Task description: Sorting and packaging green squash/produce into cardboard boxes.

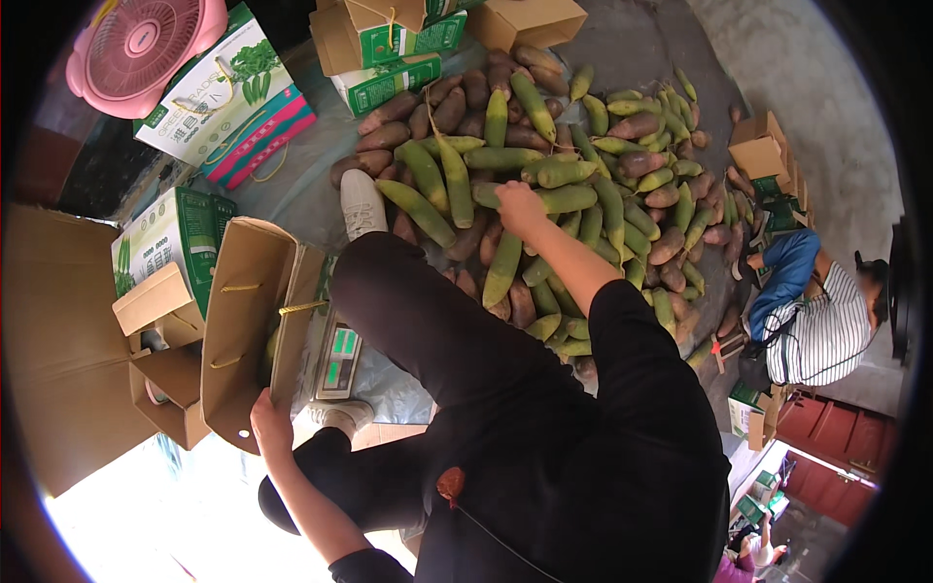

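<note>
My right hand (522, 209) reaches into a large heap of radishes, its fingers closed over a long green radish (569, 199); part of that radish is hidden under the hand. Around it lie more green radishes (418, 209) and several brownish-purple ones (389, 136). On my left, my left hand (272, 425) grips the near edge of an open cardboard carton (228, 321) with yellow cord handles. Something green shows inside the carton, mostly hidden by its wall. The carton stands over a scale (335, 384) with lit green displays.
Green-and-white cartons (190, 233) and a small open brown box (165, 394) stand at left, below a pink fan (146, 44). More boxes (525, 21) stand behind the heap. A person in a striped top (821, 321) sits at the right. My shoe (362, 206) touches the heap's edge.
</note>
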A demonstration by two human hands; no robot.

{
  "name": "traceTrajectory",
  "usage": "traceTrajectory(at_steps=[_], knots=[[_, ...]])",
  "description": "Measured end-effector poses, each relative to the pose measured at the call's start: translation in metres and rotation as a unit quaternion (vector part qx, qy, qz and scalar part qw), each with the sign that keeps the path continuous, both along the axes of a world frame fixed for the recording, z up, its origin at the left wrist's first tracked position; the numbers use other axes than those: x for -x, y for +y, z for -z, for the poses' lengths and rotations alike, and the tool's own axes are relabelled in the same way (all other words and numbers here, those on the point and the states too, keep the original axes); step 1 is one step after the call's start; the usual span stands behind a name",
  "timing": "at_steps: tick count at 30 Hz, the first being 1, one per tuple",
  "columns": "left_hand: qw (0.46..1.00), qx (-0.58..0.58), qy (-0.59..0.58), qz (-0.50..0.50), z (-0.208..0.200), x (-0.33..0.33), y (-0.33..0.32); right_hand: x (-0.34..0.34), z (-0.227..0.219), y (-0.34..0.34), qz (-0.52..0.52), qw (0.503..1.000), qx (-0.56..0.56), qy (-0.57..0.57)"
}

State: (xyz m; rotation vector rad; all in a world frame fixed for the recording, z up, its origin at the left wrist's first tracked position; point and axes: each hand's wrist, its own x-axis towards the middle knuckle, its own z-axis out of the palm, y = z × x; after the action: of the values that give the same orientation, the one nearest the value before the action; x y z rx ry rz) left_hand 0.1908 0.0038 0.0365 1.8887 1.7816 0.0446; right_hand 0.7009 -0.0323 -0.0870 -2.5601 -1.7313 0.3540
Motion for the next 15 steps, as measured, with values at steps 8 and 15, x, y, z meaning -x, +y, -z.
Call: traceTrajectory(at_steps=[8, 15], knots=[[1.000, -0.013, -0.009, 0.006, 0.009, 0.007, -0.002, -0.035, 0.051, -0.023, -0.044, 0.975, 0.087, -0.199], [1.000, -0.002, -0.021, -0.007, 0.006, 0.009, -0.002, -0.014, 0.038, -0.023, -0.103, 0.944, 0.200, -0.241]])
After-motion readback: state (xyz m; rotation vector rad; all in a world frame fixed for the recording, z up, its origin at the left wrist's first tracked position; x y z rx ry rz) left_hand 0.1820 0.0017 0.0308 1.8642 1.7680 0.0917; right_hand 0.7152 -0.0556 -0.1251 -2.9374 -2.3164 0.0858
